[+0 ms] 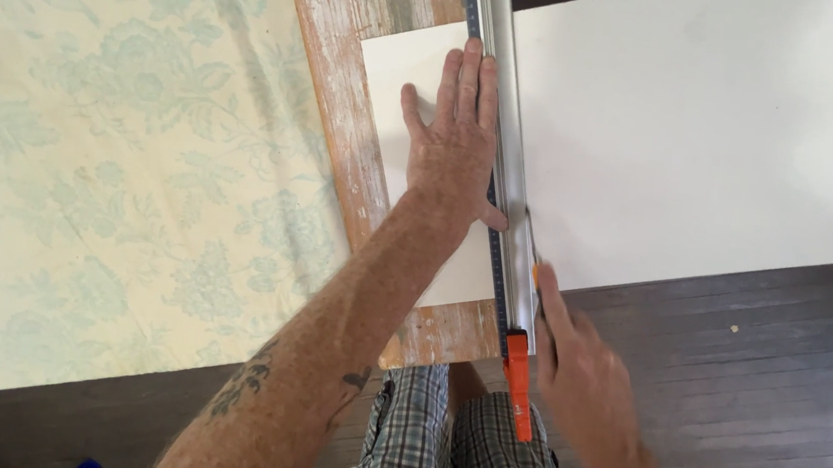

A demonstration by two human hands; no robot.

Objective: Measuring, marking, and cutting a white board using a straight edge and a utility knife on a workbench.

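The left hand (455, 142) lay flat, fingers spread and holding nothing, pressing the metal ruler (506, 187) and the white board (646, 134) down on a worn wooden plank (342, 107). The board ran under the ruler, with a small part on the left and a big part on the right. The right hand (585, 379) was near the close end of the ruler. It was blurry, so I could not tell how it was closed or what it held. An orange clamp (518, 383) stuck out there. It looked like the cutting step. Next, the ruler must not slip, and the cut must stay tight along its edge.
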